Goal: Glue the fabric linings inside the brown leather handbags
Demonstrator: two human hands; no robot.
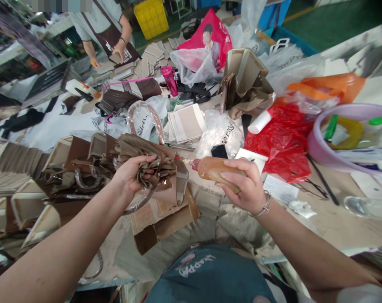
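My left hand [139, 172] is closed on the bunched olive-brown lining [156, 170] of a handbag [165, 191]. The bag lies tipped over, its pale-edged end facing right, with plastic-wrapped loop handles [147, 111] above and below. In my right hand [246, 183] is an amber squeeze bottle [221, 170], fingers wrapped round its body. Its red-capped nozzle [194, 163] points left at the bag's edge, a small gap apart. Under the bag sits an open cardboard box [164, 225].
Several unfinished handbags [74, 162] crowd the left. Stacked panels [186, 124], a red plastic bag [279, 143] and a lilac basin [317, 145] lie beyond and right. Eyeglasses [315, 191] rest near a clear cup [356, 206]. Across the table a person in an apron [118, 42] handles panels.
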